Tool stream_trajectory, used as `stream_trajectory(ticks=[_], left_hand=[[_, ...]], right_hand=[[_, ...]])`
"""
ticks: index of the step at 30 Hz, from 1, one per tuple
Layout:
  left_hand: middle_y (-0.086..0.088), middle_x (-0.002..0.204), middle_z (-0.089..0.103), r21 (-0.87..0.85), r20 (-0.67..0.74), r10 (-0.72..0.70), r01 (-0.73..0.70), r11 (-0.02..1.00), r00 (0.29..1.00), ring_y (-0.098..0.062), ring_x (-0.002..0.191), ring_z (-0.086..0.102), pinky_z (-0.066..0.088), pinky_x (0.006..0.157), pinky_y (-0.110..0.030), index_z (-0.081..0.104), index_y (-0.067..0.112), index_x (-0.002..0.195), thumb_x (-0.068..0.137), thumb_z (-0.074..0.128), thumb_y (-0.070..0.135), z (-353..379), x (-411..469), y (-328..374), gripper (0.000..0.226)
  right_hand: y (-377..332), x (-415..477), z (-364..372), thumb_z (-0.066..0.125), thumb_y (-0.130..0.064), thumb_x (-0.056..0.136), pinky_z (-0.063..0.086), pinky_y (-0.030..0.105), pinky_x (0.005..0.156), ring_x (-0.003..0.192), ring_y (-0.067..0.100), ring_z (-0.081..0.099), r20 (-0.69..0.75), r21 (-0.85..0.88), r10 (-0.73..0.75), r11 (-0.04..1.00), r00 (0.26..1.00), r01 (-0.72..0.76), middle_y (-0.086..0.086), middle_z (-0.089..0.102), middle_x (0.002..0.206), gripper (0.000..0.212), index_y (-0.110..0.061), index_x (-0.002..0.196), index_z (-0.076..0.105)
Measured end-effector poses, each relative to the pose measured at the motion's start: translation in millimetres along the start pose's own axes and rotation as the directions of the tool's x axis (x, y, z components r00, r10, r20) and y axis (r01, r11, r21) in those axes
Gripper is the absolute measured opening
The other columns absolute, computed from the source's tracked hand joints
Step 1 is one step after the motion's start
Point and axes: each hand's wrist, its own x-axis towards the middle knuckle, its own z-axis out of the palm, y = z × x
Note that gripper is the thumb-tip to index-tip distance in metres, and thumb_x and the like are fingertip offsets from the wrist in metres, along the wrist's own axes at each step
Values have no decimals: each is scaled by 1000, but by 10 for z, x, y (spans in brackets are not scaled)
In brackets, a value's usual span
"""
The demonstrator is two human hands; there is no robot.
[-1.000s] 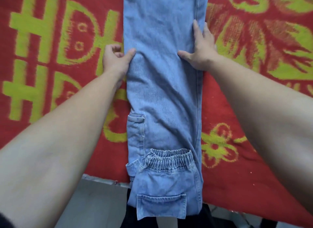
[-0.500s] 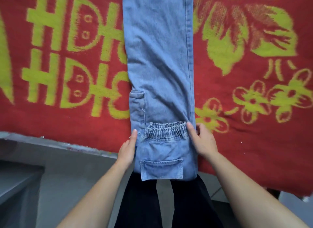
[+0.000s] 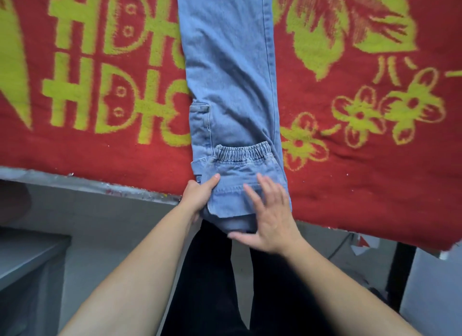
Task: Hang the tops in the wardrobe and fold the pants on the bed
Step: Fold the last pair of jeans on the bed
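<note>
Left hand [image 3: 200,195]: pinches the left edge of the light blue denim jeans [image 3: 230,73] at their near end. The thumb lies on top. The other fingers are tucked under the cloth and hidden.
Right hand [image 3: 271,218]: let go and flat, with the fingers straight and spread on the near end of the jeans. The thumb points along the bottom fold. This hand is a bit blurry.
Back pocket [image 3: 227,200]: partly covered by the right hand. I cannot see inside it.
Stretchy waistband [image 3: 240,153]: folded over onto the legs, just past the fingers.
Side pocket [image 3: 200,120]: on the left edge, lying flat. What is in it cannot be seen.
Where the jeans are: folded long and thin on the red woolly blanket with yellow-green flowers and letters [image 3: 350,160] on the bed. The near end hangs a little over the edge. The far end is cut off at the top.
Grey bed edge [image 3: 100,185]: peeks out under the blanket.
Black trouser legs [image 3: 212,285]: the person's own, below the hands.
Grey box shape [image 3: 25,273]: bottom left, cut off and hard to make out.
</note>
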Motion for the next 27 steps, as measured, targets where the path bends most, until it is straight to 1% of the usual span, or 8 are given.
stream_trajectory(ticks=[3, 6, 11, 15, 18, 21, 24, 27], left_hand=[[-13, 93, 74, -108, 74, -84, 92, 990, 994, -27, 79, 73, 59, 67, -36, 67, 2, 102, 84, 74, 27, 77, -109, 288, 32], [-13, 97, 75, -26, 182, -158, 165, 986, 971, -31, 86, 73, 59, 76, -44, 67, 3, 113, 74, 74, 28, -1, -90, 455, 48], [2, 89, 66, 251, 206, -270, 216, 944, 941, -18, 78, 61, 36, 67, -24, 65, 24, 83, 55, 74, 44, -162, -2, 533, 36], [2, 48, 57, 276, 132, -250, 207, 939, 959, -12, 41, 51, 27, 48, -14, 53, 18, 68, 88, 50, 48, -329, -130, 814, 36], [-1, 51, 48, 271, 4, -76, 72, 960, 997, -12, 34, 42, 27, 45, -9, 49, 18, 70, 95, 38, 38, -419, -125, 1117, 34], [-20, 95, 67, 245, -297, 243, -172, 954, 923, -34, 79, 66, 55, 75, -38, 62, 5, 102, 88, 25, 63, -467, 117, 1389, 70], [-23, 132, 56, 298, -410, 474, -377, 877, 779, -38, 121, 53, 41, 103, -41, 56, 7, 128, 96, 26, 59, -361, 142, 1659, 68], [-18, 153, 32, 495, -335, 709, -524, 693, 620, -30, 141, 31, 26, 112, -37, 31, 19, 151, 99, 38, 51, -160, 32, 1736, 61]], right_hand=[[-36, -116, 51, 78, -52, 69, 27, 58, 113, 145, 40, 28, 64, -166, -76, 982, 995, 85, 20, 25, 159, 101, -24, 153, 30], [24, 14, -34, 77, -20, 70, 42, 49, 103, 127, 35, 51, -16, -195, -33, 980, 999, 29, 13, 49, 145, 91, -22, 150, 34], [153, 655, -582, 76, -29, 65, 54, 37, 73, 92, 30, 66, 258, -66, 40, 998, 965, -23, 1, 70, 103, 54, -25, 117, 61], [167, 1390, -1021, 65, -39, 70, 44, 34, 60, 88, 37, 65, 338, -119, 29, 993, 941, 12, 7, 70, 87, 29, -21, 90, 56], [175, 1983, -1232, 68, -38, 65, 40, 34, 60, 89, 38, 64, 300, -149, 1, 988, 954, 45, 11, 68, 89, 33, -21, 87, 52], [242, 2494, -1291, 68, -35, 74, 45, 38, 75, 107, 34, 60, 176, -267, -13, 962, 984, 60, 8, 62, 114, 47, -22, 117, 57], [416, 2786, -1204, 60, -27, 88, 40, 44, 98, 125, 36, 49, -144, -262, 63, 960, 988, -99, 14, 52, 138, 51, -18, 138, 52], [569, 2773, -1036, 51, -38, 95, 34, 49, 111, 137, 39, 40, -214, -122, 215, 962, 953, -245, 23, 42, 149, 55, -14, 144, 48]])
